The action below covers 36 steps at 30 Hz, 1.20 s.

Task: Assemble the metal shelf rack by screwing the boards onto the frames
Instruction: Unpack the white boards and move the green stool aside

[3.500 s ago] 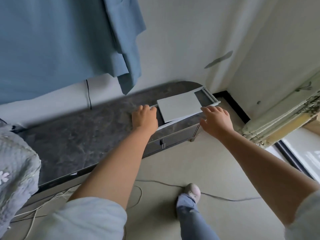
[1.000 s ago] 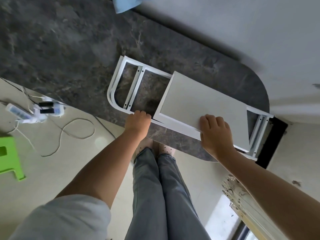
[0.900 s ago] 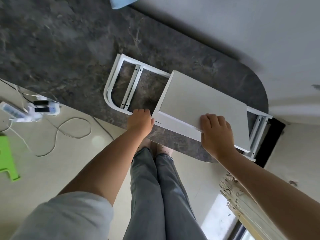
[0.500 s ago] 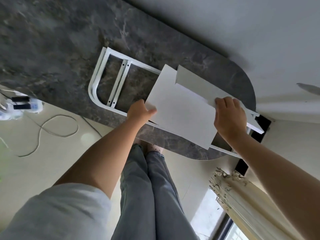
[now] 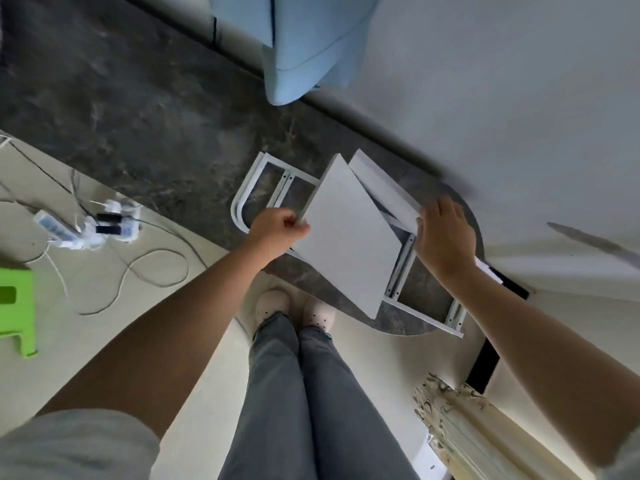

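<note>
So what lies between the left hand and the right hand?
In the head view, the large white board spans from left hand toward right hand, over the white frame.

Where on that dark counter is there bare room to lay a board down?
The dark counter lies bare left of the white frame, up to the wall and blue cloth. The rounded right end is crowded: frame, near board, far board, left hand, right hand.

Both bare arms reach forward toward mid-frame. The left hand (image 5: 278, 227) has its fingers (image 5: 294, 226) curled, pinching the flat white rectangular board (image 5: 349, 237) at its edge. The right hand (image 5: 445, 235), right of centre, grips a second white board (image 5: 381, 187).
</note>
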Each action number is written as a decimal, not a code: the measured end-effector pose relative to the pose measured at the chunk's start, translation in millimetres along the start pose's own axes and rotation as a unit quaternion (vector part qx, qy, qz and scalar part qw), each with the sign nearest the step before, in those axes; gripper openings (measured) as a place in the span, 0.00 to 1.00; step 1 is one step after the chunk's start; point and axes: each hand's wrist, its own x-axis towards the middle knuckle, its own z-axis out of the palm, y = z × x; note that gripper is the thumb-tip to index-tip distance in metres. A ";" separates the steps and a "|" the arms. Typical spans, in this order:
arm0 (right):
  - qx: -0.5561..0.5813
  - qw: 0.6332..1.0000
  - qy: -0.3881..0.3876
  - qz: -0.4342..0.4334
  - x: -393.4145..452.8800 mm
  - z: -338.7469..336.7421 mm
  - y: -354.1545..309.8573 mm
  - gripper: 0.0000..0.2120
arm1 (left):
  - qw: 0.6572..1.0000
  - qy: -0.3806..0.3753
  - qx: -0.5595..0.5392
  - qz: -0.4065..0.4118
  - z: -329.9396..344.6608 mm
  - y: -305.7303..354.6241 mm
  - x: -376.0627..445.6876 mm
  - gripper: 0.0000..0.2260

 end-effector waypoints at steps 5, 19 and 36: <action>0.040 0.996 -0.006 -0.074 -19.6 -29.9 -61.0 0.10 | 0.993 0.109 0.038 -0.013 -54.6 14.4 -59.1 0.16; -0.033 0.947 -0.115 -0.298 -98.2 -22.1 -341.1 0.16 | 0.941 0.243 0.079 -0.223 -162.7 -171.7 -219.0 0.05; -0.176 0.806 -0.153 -0.543 -300.8 85.0 -705.5 0.20 | 0.855 0.243 0.003 -0.459 -246.6 -512.8 -418.8 0.14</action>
